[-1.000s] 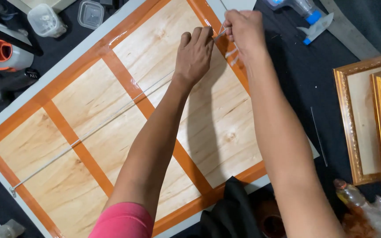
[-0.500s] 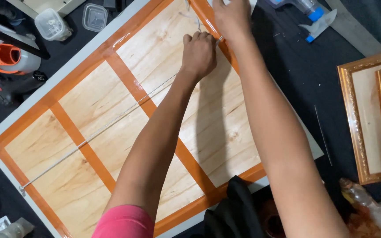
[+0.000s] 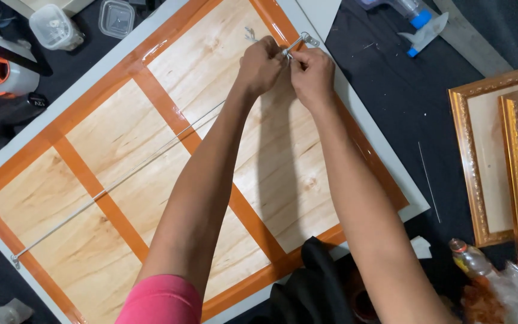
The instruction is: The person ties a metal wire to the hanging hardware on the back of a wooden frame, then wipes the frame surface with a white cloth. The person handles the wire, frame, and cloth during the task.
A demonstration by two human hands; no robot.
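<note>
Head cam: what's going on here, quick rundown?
A person is working on the back of a large frame, a wood-grain panel with orange tape strips, lying on a dark table. Both hands meet at the metal hanger on the far edge: the left hand and right hand pinch the end of the hanging wire there. The wire runs diagonally across the panel to a second hanger at the near-left corner. Gold frames lie to the right.
</note>
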